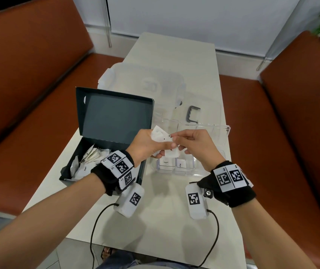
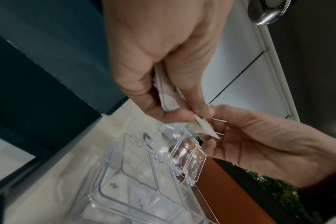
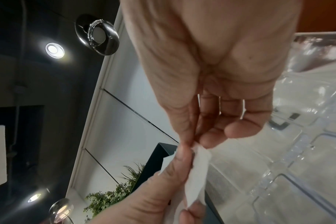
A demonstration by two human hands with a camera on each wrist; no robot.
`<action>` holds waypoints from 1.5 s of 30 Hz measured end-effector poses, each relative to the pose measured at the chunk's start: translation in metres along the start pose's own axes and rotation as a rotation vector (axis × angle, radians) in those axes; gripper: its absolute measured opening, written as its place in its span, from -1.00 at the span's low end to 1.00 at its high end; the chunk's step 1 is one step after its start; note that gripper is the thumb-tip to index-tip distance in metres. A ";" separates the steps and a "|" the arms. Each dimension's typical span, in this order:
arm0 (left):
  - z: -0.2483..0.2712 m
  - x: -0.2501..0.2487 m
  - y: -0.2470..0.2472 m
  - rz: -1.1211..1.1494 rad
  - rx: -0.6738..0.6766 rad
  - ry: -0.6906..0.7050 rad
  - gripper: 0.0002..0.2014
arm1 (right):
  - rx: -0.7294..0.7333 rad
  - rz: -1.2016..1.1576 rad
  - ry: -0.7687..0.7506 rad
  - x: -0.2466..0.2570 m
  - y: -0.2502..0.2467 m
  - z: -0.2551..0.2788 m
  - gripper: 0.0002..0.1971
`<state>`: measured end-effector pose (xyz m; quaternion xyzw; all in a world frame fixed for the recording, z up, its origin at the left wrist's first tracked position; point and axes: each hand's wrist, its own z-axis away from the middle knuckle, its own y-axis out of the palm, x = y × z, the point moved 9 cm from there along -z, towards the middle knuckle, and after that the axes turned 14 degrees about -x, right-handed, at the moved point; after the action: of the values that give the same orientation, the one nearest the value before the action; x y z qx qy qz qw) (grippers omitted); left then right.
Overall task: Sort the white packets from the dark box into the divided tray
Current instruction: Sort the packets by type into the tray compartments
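Note:
My left hand (image 1: 151, 142) holds a small stack of white packets (image 1: 160, 135) above the near left of the clear divided tray (image 1: 227, 131). My right hand (image 1: 192, 140) pinches the edge of one packet (image 3: 197, 174) in that stack between thumb and forefinger. The left wrist view shows the left hand (image 2: 163, 84) gripping the packets (image 2: 204, 125) with the right hand's fingers (image 2: 219, 112) meeting them over the tray (image 2: 128, 181). The dark box (image 1: 116, 113) stands open on the left, with several white packets (image 1: 91, 158) inside. Packets labelled in small print lie in the tray's near compartments (image 1: 166, 163).
A clear lid (image 1: 145, 82) lies behind the box on the pale table (image 1: 174, 220), and a grey clip (image 1: 193, 113) sits beside it. Brown bench seats (image 1: 29, 94) flank the table on both sides. Cables run from my wrist devices off the near table edge.

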<state>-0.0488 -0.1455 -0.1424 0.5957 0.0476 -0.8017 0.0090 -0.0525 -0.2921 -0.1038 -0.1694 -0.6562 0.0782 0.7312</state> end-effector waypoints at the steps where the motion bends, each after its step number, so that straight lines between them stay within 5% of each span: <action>1: 0.001 0.000 0.001 0.000 0.011 -0.004 -0.76 | -0.016 -0.005 -0.007 0.001 -0.001 -0.001 -0.92; 11: 0.006 0.008 -0.001 0.086 0.054 -0.112 -0.72 | -0.104 -0.153 0.143 -0.019 -0.011 -0.006 -0.94; 20: 0.003 0.004 0.001 0.004 0.030 -0.055 -0.82 | -0.028 0.098 -0.042 -0.007 -0.016 -0.025 -0.91; 23: 0.000 0.005 -0.005 -0.017 -0.013 -0.054 -0.86 | -0.129 0.258 -0.073 -0.016 -0.031 -0.039 -0.93; 29: -0.002 0.009 -0.012 -0.019 -0.057 -0.073 -0.81 | -0.047 0.818 -0.119 -0.051 -0.006 -0.039 -0.90; 39: -0.001 0.010 -0.015 -0.011 -0.050 -0.084 -0.79 | -0.084 1.164 -0.226 -0.076 0.017 -0.037 -0.81; 45: -0.002 0.010 -0.016 -0.016 -0.051 -0.088 -0.80 | 0.030 1.341 -0.275 -0.087 0.026 -0.032 -0.77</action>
<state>-0.0513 -0.1288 -0.1512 0.5592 0.0726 -0.8256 0.0197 -0.0288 -0.3022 -0.1967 -0.5175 -0.4953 0.5439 0.4371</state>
